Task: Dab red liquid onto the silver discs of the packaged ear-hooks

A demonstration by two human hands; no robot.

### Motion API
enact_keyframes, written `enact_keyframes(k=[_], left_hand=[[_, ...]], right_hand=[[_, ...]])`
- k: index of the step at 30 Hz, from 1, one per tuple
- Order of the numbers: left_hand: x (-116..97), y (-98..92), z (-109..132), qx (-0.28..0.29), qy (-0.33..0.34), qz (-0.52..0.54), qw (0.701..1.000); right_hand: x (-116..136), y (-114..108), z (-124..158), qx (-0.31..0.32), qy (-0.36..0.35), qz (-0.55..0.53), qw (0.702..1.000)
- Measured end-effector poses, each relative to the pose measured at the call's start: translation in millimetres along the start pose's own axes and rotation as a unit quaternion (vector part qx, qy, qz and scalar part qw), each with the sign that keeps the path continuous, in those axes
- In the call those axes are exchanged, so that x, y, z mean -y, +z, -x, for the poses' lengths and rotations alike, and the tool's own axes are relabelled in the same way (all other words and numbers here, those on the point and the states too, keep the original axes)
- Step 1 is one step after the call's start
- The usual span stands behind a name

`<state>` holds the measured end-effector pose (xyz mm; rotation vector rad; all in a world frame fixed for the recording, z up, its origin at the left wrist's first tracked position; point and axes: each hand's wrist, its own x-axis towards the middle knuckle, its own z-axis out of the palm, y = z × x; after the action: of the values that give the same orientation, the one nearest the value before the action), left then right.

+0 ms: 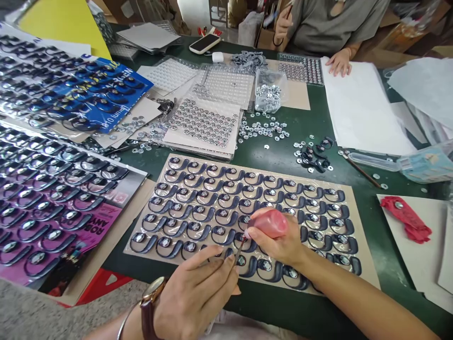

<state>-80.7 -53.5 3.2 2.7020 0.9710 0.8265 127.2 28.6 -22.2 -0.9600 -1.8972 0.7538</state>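
Note:
My right hand (279, 238) grips a translucent pink squeeze bottle (271, 223), tilted with its nozzle down to the left. A thin dark tip (241, 247) runs from the nozzle towards the fingertips of my left hand (201, 295). Those fingers are pressed together; whether they pinch the tip or something small is hidden. Beneath both hands lies a tan board (357, 212) covered in rows of dark curved bands, each with a shiny faceted stone at one end. One such stone piece (241, 260) sits right beside my left fingertips.
Stacked sheets of similar bands (106, 222) stand at left. Behind the board are a tray of silvery studs (205, 123), loose metal discs (264, 127) and a clear tub (269, 92). A red cloth (406, 219) lies right. Across the table another person's hand (339, 62) rests on white paper.

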Motion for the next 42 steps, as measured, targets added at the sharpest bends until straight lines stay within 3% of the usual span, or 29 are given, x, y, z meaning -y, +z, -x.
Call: enact_keyframes(k=[7,27,42], left_hand=[[-1,0.9,2,0.003,-0.004,0.001,1.000],[-2,0.8,3,0.012,-0.011,0.007,1.000],[4,-5.1,-6,-0.016,-0.039,0.060,0.997]], right_hand=[[-3,1,1,-0.012,-0.022,0.025,0.999],[-2,-6,1,-0.028,0.043,0.046,0.998],[1,-9,0,0.004,0.064,0.032,0.997]])
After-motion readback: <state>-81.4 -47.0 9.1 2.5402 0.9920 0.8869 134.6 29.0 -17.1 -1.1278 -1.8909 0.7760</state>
